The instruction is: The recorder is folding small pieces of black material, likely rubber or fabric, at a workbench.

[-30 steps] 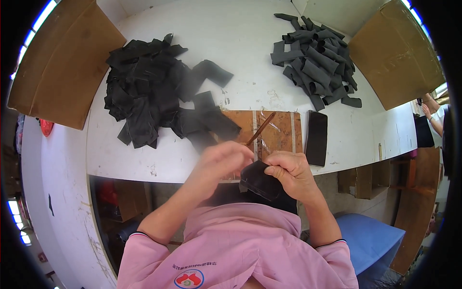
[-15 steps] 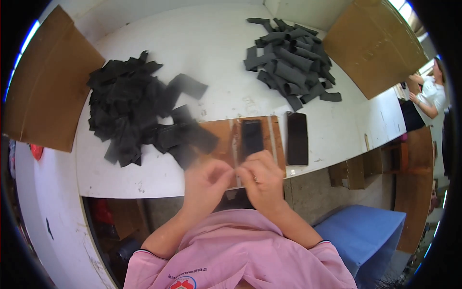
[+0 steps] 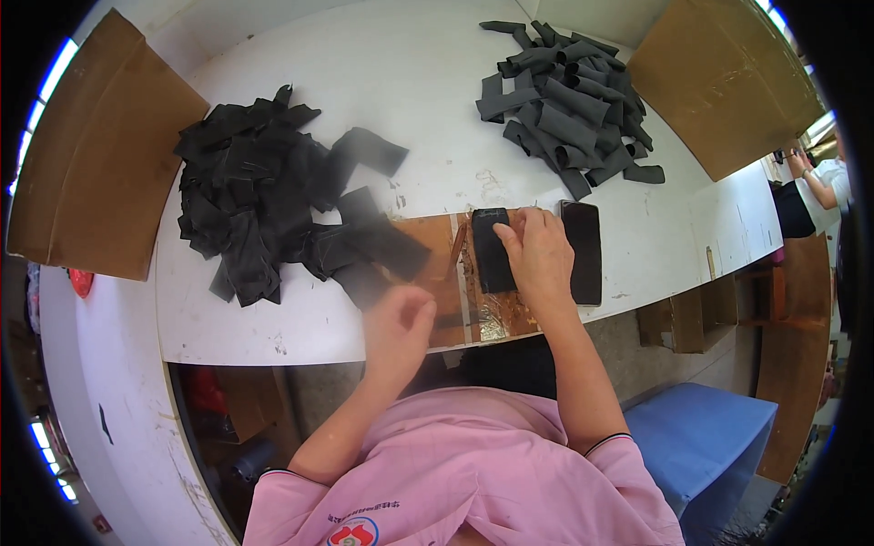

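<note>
My right hand (image 3: 540, 257) presses a flat black strip (image 3: 492, 247) down on a brown board (image 3: 455, 282) at the near edge of the white table (image 3: 410, 82). My left hand (image 3: 398, 330) hovers over the board's near left part with fingers loosely curled, holding nothing that I can see. A heap of flat black fabric pieces (image 3: 264, 196) lies left of the board. A second heap of folded dark strips (image 3: 569, 100) lies at the far right.
A black phone-like slab (image 3: 583, 250) lies just right of my right hand. Cardboard sheets stand at the far left (image 3: 86, 155) and far right (image 3: 728, 82). A blue stool (image 3: 701, 441) is low on the right. Another person (image 3: 810, 182) is at the right rim.
Both hands held a black piece close to my body. The piece now lies on the board under my right hand, and my left hand has come off it.
</note>
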`<state>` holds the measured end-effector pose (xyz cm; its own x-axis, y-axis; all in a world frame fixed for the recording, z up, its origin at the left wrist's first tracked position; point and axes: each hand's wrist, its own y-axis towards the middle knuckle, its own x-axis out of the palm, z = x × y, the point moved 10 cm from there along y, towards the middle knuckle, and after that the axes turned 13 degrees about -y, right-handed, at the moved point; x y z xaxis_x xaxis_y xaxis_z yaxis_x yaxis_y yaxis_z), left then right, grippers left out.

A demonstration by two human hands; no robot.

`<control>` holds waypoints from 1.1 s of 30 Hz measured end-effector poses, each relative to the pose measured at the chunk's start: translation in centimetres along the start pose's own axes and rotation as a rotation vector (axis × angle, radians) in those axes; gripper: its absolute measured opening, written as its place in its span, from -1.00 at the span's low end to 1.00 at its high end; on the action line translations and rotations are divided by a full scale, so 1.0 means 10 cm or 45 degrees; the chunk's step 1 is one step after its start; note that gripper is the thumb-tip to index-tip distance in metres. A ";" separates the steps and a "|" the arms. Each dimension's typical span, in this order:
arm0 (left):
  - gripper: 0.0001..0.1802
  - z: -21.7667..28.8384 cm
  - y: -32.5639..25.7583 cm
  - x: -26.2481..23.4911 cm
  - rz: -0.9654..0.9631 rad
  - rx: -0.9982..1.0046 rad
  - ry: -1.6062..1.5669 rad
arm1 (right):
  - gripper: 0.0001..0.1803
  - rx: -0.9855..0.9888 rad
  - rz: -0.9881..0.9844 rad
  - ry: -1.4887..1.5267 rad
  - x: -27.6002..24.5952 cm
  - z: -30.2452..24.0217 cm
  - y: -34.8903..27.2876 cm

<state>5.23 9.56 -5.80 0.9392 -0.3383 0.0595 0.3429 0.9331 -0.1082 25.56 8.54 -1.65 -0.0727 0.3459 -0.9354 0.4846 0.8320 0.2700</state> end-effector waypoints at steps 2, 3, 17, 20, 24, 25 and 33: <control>-0.96 -0.05 -0.05 0.13 -0.070 0.028 0.024 | -0.80 0.012 -0.049 -0.063 0.23 0.05 -0.02; -0.95 -0.05 -0.07 0.24 -0.140 0.058 0.047 | -0.76 0.024 -0.096 -0.126 0.35 0.10 -0.03; -0.94 -0.36 0.08 0.59 -0.149 -0.544 -0.968 | -0.85 -0.040 -0.557 0.828 -0.04 -0.13 -0.43; -0.94 -0.27 -0.06 0.69 0.055 -0.691 -1.422 | -0.58 0.285 -0.352 1.698 -0.04 0.17 -0.69; -0.89 -0.35 -0.26 0.89 0.062 -0.839 -1.819 | -0.57 0.394 -0.242 2.083 -0.09 0.07 -0.95; -0.87 -0.43 -0.33 0.93 0.093 -0.901 -1.897 | -0.58 0.349 -0.267 2.004 -0.12 0.01 -0.98; -0.76 -0.36 -0.37 1.11 -0.115 -0.751 -1.732 | -0.70 0.316 -0.051 1.306 -0.20 0.22 -0.96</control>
<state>14.45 1.95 -8.32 0.2914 0.2899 0.9116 0.6682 0.6202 -0.4109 22.93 -1.07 -2.90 -0.7386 0.6177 -0.2703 0.6220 0.7789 0.0804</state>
